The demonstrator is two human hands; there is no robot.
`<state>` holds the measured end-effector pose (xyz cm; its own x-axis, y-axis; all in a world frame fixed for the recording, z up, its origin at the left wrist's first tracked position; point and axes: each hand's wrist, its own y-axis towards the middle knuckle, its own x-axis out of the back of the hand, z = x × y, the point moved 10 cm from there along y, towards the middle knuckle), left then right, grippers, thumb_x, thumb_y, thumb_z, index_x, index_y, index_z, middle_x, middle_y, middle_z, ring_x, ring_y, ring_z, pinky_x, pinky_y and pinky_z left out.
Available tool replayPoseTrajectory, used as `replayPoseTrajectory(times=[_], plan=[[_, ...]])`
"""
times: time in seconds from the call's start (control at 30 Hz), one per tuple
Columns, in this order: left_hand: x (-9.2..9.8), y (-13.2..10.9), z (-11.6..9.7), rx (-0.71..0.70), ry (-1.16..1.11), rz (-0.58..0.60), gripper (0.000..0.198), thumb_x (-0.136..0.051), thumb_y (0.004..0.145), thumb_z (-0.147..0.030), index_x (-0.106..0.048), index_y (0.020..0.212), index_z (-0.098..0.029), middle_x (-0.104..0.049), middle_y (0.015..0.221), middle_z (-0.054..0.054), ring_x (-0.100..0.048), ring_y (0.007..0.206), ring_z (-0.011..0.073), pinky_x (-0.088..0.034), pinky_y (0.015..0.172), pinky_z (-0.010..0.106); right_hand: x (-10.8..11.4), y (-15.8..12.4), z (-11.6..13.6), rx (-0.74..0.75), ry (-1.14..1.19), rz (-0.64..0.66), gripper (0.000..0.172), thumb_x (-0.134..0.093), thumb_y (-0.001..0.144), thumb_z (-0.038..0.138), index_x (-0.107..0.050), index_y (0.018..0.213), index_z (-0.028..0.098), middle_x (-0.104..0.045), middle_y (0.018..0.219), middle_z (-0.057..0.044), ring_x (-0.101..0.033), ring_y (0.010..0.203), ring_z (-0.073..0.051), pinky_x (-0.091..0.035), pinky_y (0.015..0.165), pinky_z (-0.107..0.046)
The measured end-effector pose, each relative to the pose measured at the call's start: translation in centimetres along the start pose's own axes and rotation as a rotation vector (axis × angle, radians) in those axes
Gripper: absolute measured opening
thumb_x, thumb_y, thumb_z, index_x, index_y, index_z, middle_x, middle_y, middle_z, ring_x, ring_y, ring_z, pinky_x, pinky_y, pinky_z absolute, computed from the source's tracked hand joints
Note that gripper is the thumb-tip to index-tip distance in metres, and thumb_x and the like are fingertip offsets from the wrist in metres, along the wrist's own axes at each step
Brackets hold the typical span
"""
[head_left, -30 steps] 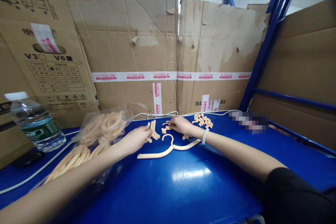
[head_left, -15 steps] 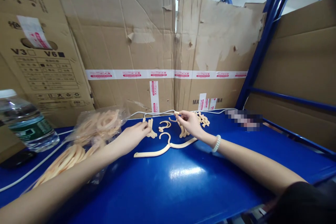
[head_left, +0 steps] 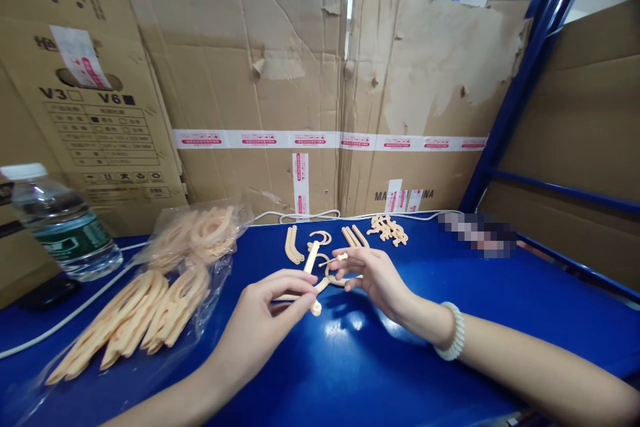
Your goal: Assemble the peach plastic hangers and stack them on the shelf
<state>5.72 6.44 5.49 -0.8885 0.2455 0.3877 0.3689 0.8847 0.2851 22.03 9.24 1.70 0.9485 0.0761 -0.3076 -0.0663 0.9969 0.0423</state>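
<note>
Taped cardboard panels (head_left: 240,93), blue metal frame (head_left: 520,87), glossy blue tabletop (head_left: 360,380)

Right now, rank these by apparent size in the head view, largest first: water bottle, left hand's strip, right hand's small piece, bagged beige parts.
1. Bagged beige parts
2. Water bottle
3. Strip in the left hand
4. Small piece in the right hand

White glare (head_left: 334,329) is reflected by the glossy desk (head_left: 310,383) toward 6 o'clock, a patch (head_left: 483,236) near 3 o'clock is pixelated, and the outer edges are stretched.
</note>
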Motion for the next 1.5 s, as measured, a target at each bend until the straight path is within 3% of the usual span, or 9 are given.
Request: replayPoseTrajectory(times=[0.17, 0.27, 0.37, 0.43, 0.53, 0.7, 0.87, 1.1, 1.5], plan=[[-0.1, -0.2, 2.8, 0.081, -0.228, -0.086, 0.011, -0.07, 0.074, -0.029, -0.063, 0.077, -0.021, -0.065, 0.087, 0.001, -0.068, 0.078, 0.017, -0.055, 0.069, 0.025, -0.4, -0.4, -1.0, -0.008, -0.04, 0.011, 0.038, -0.082, 0.063, 0.031, -0.064, 0.092, 0.012, -0.069, 0.076, -0.004, -0.063, 0.067, -0.013, -0.049, 0.052, -0.019], [-0.3, -0.3, 3.6, 0.123, -0.404, -0.14, 0.032, -0.076, 0.069, -0.025, -0.048, 0.084, -0.024, -0.062, 0.075, -0.005, -0.067, 0.073, 0.0152, -0.054, 0.066, 0.024, -0.3, -0.4, -1.7, -0.002, -0.022, -0.008, 0.044, -0.086, 0.058, 0.029, -0.051, 0.082, 0.018, -0.068, 0.07, 0.0, -0.062, 0.063, -0.012, -0.048, 0.049, -0.019], [-0.1, -0.5, 4.0, 0.141, -0.484, -0.207, 0.05, -0.08, 0.064, -0.023, -0.045, 0.099, -0.025, -0.063, 0.088, -0.004, -0.066, 0.078, 0.0157, -0.056, 0.069, 0.027, -0.3, -0.5, -2.0, 0.02, 0.009, 0.003, 0.052, -0.087, 0.058, 0.029, -0.041, 0.08, 0.021, -0.07, 0.071, 0.001, -0.064, 0.064, -0.013, -0.048, 0.051, -0.019], [-0.4, -0.7, 4.2, 0.163, -0.485, -0.196, 0.049, -0.08, 0.064, -0.024, -0.048, 0.101, -0.023, -0.062, 0.087, -0.003, -0.065, 0.079, 0.0164, -0.055, 0.071, 0.028, -0.5, -0.5, -2.0, 0.029, 0.02, 0.029, 0.052, -0.087, 0.059, 0.027, -0.044, 0.089, 0.021, -0.071, 0.072, 0.001, -0.065, 0.065, -0.013, -0.049, 0.055, -0.02], [-0.9, -0.8, 3.9, 0.146, -0.47, -0.134, 0.028, -0.077, 0.068, -0.025, -0.051, 0.077, -0.02, -0.057, 0.075, -0.004, -0.063, 0.077, 0.0155, -0.053, 0.074, 0.028, -0.8, -0.6, -2.2, 0.019, 0.015, 0.081, 0.054, -0.086, 0.061, 0.023, -0.054, 0.104, 0.019, -0.072, 0.076, 0.0, -0.064, 0.067, -0.011, -0.051, 0.064, -0.022], [-1.0, -1.1, 3.6, 0.107, -0.456, -0.094, 0.026, -0.071, 0.074, -0.022, -0.046, 0.067, -0.021, -0.056, 0.073, -0.004, -0.061, 0.08, 0.0154, -0.049, 0.077, 0.026, -1.2, -0.8, -2.1, -0.019, -0.041, 0.134, 0.024, -0.084, 0.066, 0.028, -0.07, 0.079, 0.013, -0.069, 0.085, -0.003, -0.063, 0.072, -0.009, -0.052, 0.068, -0.02], [-0.9, -1.2, 3.5, 0.09, -0.427, -0.113, 0.025, -0.07, 0.073, -0.02, -0.046, 0.065, -0.021, -0.055, 0.073, -0.004, -0.06, 0.077, 0.0149, -0.049, 0.074, 0.026, -2.9, -2.0, -2.8, -0.161, -0.02, 0.244, 0.027, -0.082, 0.069, 0.035, -0.069, 0.079, 0.013, -0.069, 0.087, -0.006, -0.066, 0.083, -0.014, -0.055, 0.073, -0.024], [-1.4, -1.3, 3.3, 0.101, -0.423, -0.086, 0.023, -0.068, 0.076, -0.02, -0.047, 0.065, -0.02, -0.057, 0.077, -0.003, -0.063, 0.076, 0.0156, -0.051, 0.071, 0.027, -4.2, -2.7, -3.8, -0.226, 0.025, 0.317, 0.03, -0.081, 0.071, 0.035, -0.068, 0.082, 0.011, -0.071, 0.079, -0.007, -0.069, 0.072, -0.014, -0.057, 0.071, -0.026], [-2.1, -1.9, 3.0, 0.07, -0.387, -0.076, 0.025, -0.065, 0.078, -0.016, -0.045, 0.063, -0.021, -0.057, 0.078, -0.003, -0.064, 0.073, 0.0143, -0.054, 0.072, 0.027, -4.2, -2.5, -3.3, -0.106, -0.106, 0.245, 0.037, -0.082, 0.065, 0.043, -0.061, 0.07, 0.014, -0.066, 0.059, -0.001, -0.063, 0.056, -0.012, -0.052, 0.06, -0.025]])
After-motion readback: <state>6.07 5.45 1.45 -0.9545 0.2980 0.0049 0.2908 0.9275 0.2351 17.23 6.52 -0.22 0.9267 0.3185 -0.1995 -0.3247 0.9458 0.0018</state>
